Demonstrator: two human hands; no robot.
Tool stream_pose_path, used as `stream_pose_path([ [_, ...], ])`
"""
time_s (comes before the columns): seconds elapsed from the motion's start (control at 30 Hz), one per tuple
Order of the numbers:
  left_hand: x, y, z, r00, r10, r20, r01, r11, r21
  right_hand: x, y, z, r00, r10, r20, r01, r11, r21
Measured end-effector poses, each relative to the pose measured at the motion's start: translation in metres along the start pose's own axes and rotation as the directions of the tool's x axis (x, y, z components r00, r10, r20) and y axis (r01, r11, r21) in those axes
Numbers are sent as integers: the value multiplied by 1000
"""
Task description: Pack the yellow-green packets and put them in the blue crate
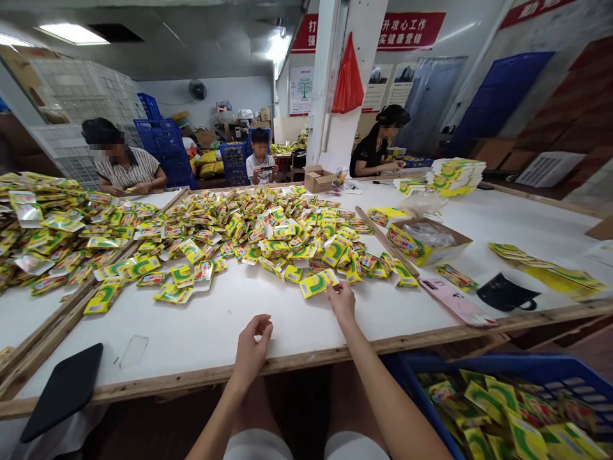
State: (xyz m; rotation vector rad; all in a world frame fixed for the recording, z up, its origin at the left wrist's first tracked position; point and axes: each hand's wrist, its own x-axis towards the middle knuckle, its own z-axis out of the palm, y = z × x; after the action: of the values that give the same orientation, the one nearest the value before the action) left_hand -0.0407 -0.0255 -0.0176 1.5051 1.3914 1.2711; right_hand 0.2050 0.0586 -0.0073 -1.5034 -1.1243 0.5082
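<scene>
Two hands near the table's [287, 313] front edge — my right hand [342, 301] pinches a yellow packet [317, 283], my left hand [253, 348] curls loosely, empty — fingertips partly hidden.

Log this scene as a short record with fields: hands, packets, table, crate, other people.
right hand: fingers touch a yellow packet at the pile's near edge
left hand: curled, empty, over the table
pile: yellow-green packets heaped mid-table
crate: blue, lower right, holds packets
phone: pink, right of the pile
box: open cardboard, beside the pile
other people: three seated at the far side
</scene>
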Motion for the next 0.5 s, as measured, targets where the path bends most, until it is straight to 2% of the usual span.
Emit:
stream_pose_path([
  [0.1,1,3,4,998,57,-17,-57,998,-30,-27,-13,1,990,-32,138,27,999,32],
  [0.2,0,10,10,988,152,4,-152,988,6,-62,-33,8,930,-113,351,84,992,98],
  [0.27,-1,16,15,984,173,50,-175,984,35,-81,-47,13,892,-158,423,112,985,131],
  [0.37,-2,20,18,991,106,78,-106,994,-5,-97,-58,18,858,-236,456,164,968,192],
  [0.4,-1,20,18,995,68,79,-65,997,-42,-100,-58,19,862,-257,436,182,961,208],
  [0.5,3,16,15,990,-20,140,44,983,-176,-102,-51,23,915,-245,321,177,958,225],
])
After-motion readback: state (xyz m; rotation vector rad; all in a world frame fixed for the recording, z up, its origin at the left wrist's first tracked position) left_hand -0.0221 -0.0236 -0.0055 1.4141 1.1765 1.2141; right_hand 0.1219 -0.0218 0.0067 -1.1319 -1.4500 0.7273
